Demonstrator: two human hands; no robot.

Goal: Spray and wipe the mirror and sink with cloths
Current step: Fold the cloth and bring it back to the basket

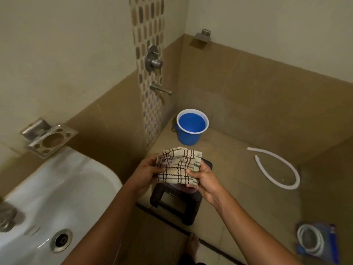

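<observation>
now checked cloth (178, 166) between hands, left hand (147, 174) and right hand (205, 181) pinching edges.

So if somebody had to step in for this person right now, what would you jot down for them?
Hands: left hand and right hand both grip the folded checked cloth, held above the black stool.
Things: the white sink is at lower left, dry-looking and untouched. No mirror or spray bottle is in view. A blue bucket stands on the floor under the wall tap.
Done: a cloth is in hand; nothing shows any wiping.
Left: find the spray, then spray and wipe the mirror and sink.
</observation>
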